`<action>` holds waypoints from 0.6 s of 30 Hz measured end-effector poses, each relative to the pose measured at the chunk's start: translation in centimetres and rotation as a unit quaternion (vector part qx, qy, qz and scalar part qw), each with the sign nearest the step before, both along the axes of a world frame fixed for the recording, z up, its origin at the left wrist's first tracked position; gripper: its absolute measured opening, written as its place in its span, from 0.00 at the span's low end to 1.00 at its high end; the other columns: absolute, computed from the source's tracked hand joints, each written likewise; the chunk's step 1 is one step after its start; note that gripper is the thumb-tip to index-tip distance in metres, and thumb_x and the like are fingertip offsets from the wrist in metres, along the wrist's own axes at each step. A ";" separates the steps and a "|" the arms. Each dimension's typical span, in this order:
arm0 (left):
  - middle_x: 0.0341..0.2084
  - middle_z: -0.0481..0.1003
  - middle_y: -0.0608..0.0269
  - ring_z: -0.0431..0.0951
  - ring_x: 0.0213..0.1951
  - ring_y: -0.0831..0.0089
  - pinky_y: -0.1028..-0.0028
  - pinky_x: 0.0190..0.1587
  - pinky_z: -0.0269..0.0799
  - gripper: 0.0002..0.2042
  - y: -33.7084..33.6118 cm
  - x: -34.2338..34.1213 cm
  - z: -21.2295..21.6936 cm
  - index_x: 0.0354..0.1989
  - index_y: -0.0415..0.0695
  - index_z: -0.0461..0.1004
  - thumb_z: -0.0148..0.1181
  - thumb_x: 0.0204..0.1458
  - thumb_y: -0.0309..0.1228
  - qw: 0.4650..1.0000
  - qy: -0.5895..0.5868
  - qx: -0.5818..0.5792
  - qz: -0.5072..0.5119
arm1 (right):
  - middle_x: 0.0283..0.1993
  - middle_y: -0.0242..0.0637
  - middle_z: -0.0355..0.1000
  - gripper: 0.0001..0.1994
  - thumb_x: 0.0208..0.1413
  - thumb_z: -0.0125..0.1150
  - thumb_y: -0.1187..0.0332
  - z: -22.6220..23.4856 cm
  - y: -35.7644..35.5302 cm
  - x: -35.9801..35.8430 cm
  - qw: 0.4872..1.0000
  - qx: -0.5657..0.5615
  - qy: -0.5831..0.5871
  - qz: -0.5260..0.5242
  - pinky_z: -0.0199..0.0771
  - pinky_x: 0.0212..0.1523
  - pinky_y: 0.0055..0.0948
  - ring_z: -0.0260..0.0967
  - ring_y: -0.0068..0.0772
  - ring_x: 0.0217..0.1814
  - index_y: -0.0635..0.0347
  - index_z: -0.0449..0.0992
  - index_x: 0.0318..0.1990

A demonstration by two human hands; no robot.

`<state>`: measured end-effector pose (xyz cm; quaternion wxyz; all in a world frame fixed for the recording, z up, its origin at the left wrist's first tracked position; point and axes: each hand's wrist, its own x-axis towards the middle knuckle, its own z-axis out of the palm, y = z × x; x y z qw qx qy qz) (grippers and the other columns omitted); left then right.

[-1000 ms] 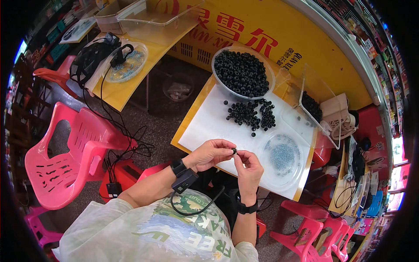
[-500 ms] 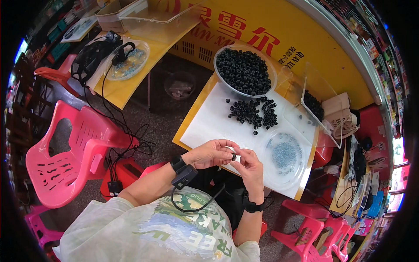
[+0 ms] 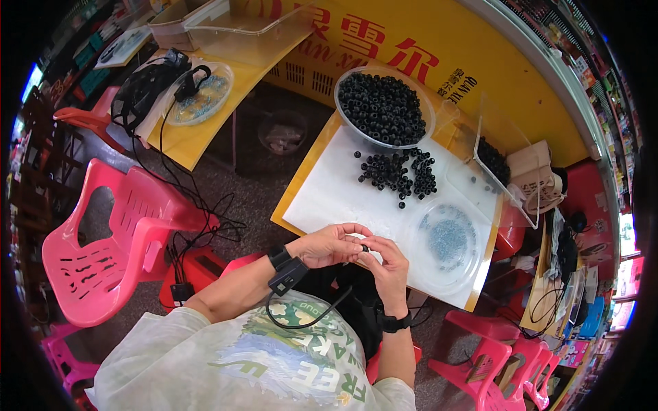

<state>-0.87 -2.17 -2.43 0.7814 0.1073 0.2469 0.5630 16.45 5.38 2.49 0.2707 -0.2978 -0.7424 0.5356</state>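
Bead point(image 3: 364, 248), small and black, was pinched between left hand point(image 3: 330, 244) and right hand point(image 3: 388, 264) fingertips, just below white worktop point(image 3: 336, 195) | judged light, hard, slippery; best gripped across its sides.

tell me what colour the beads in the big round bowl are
Black, seen in the head view: the beads fill the clear bowl.

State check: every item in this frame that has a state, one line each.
left hand: closed in a pinch grip on a small black bead.
right hand: fingers curled, meeting the left hand at the bead.
round bowl: full of black beads.
loose bead pile: scattered on the white sheet.
clear dish: holds small pale pieces.
pink chair: unoccupied.
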 end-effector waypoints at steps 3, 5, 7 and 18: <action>0.43 0.76 0.60 0.78 0.39 0.77 0.80 0.45 0.77 0.20 0.5 0.5 -0.1 0.60 0.43 0.63 0.58 0.61 0.27 0.999 -0.028 -0.013 0.032 | 0.44 0.36 0.77 0.13 0.52 0.66 0.77 0.2 1.7 0.0 0.994 -0.106 -0.025 0.008 0.71 0.48 0.24 0.73 0.25 0.45 0.64 0.81 0.46; 0.49 0.74 0.55 0.78 0.43 0.73 0.75 0.49 0.77 0.20 0.9 0.2 1.0 0.62 0.43 0.62 0.54 0.64 0.33 0.998 -0.046 -0.023 0.037 | 0.43 0.35 0.77 0.13 0.53 0.65 0.77 0.9 5.2 0.2 0.979 -0.200 0.024 -0.012 0.71 0.47 0.22 0.72 0.22 0.44 0.65 0.80 0.47; 0.53 0.72 0.52 0.79 0.46 0.70 0.72 0.51 0.77 0.20 1.2 -0.1 1.3 0.63 0.43 0.61 0.50 0.66 0.36 0.997 -0.056 -0.031 0.043 | 0.44 0.33 0.77 0.11 0.56 0.62 0.77 3.7 9.4 0.2 0.968 -0.229 0.094 -0.047 0.70 0.46 0.19 0.72 0.19 0.44 0.65 0.79 0.47; 0.54 0.71 0.52 0.77 0.51 0.66 0.67 0.54 0.76 0.19 1.5 -0.3 -1.0 0.62 0.43 0.61 0.45 0.68 0.39 0.995 -0.091 0.007 0.043 | 0.37 0.39 0.75 0.10 0.46 0.68 0.72 -0.3 13.6 -4.2 0.946 0.286 -0.127 -0.081 0.73 0.43 0.34 0.74 0.40 0.40 0.59 0.83 0.38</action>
